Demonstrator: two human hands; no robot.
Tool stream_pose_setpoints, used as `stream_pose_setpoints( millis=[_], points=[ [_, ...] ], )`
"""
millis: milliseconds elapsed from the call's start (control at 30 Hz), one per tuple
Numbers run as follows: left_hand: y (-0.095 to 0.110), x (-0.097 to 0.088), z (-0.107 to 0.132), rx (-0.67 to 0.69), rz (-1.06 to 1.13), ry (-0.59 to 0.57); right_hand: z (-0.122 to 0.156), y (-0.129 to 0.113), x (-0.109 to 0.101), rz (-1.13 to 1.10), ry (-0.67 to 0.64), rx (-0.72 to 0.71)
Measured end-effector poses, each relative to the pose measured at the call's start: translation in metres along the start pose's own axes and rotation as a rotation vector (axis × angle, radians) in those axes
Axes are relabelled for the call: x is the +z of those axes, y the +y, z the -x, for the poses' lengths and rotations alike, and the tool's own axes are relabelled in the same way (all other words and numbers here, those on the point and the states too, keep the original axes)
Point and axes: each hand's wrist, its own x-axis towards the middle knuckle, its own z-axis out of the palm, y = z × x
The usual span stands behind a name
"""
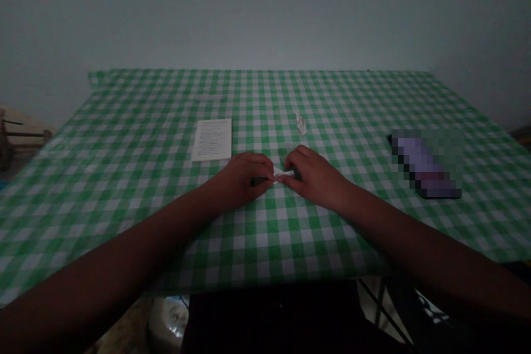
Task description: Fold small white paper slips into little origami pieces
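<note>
We pinch a small white piece (285, 173), mid-frame.
Left hand (247, 177) and right hand (315, 176) turn inward, fingertips narrowed on it, forearms (136, 249) slanting from lower left and right.

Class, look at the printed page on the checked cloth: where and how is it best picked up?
Probably pinch the printed page by its near right corner, coming in low from the near right: it lies flat, and that corner is nearest the left hand.
</note>
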Motion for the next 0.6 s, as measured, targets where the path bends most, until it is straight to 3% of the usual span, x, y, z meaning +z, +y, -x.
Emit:
stream_pose_setpoints(
  millis=[367, 600],
  points=[
    [0.011, 0.007, -0.006, -0.174, -0.099, 0.018, -0.002, 0.0, 0.0, 0.006, -0.02, 0.012],
    [0.009, 0.003, -0.006, -0.127, -0.078, -0.05, -0.003, 0.0, -0.002, -0.001, -0.038, 0.014]
  ],
)
